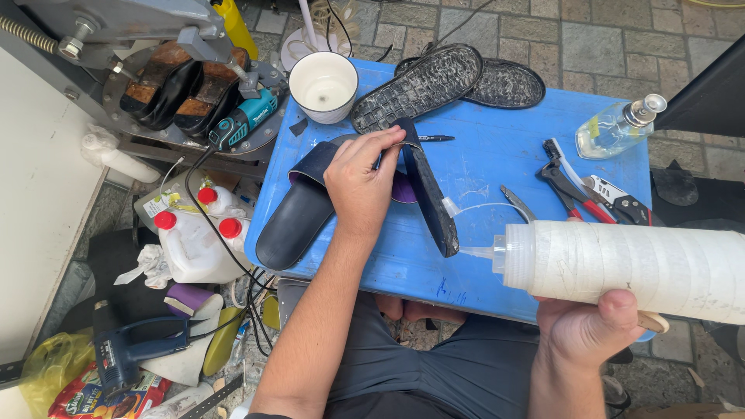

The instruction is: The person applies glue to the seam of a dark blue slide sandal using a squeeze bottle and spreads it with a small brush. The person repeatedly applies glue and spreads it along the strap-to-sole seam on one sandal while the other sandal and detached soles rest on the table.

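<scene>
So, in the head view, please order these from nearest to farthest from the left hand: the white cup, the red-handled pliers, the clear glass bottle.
1. White cup, just above the left hand, at the table's back-left.
2. Red-handled pliers, off to the right.
3. Clear glass bottle, far right corner.

Bright even daylight, soft faint shadows, sharp focus throughout, slight wide-angle stretching toward the edges

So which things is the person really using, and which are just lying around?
In use:
left hand pressing the sandal
loose sole beside it
right hand holding the squeeze bottle

Lying about:
white cup
two treaded soles
pliers
clear bottle
white jugs
heat gun
</scene>
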